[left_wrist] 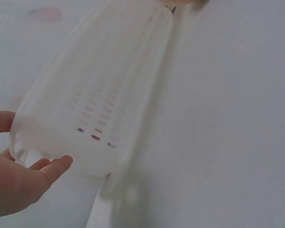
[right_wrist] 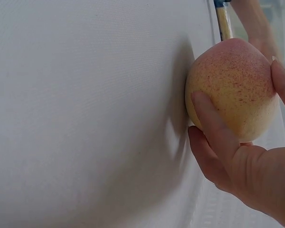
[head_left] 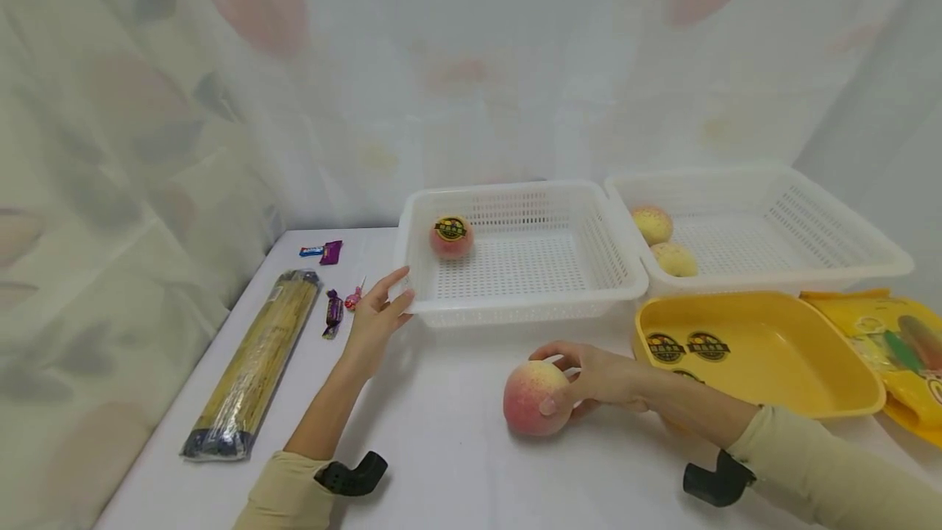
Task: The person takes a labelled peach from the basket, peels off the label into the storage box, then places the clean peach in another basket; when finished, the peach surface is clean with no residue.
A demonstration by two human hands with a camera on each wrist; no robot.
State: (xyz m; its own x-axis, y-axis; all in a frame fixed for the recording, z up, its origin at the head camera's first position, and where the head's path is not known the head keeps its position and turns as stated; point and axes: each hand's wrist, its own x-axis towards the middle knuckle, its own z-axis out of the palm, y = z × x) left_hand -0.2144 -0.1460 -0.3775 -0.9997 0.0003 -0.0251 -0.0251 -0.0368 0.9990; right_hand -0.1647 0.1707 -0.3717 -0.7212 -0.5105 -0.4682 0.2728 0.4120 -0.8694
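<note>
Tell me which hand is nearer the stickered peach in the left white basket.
Left. The left hand touches the near left corner of the basket holding that peach. The right hand grips another peach on the table, nearer the person.

Noodle packet [head_left: 253, 362], candies [head_left: 334, 311], yellow tray [head_left: 751, 354].
</note>
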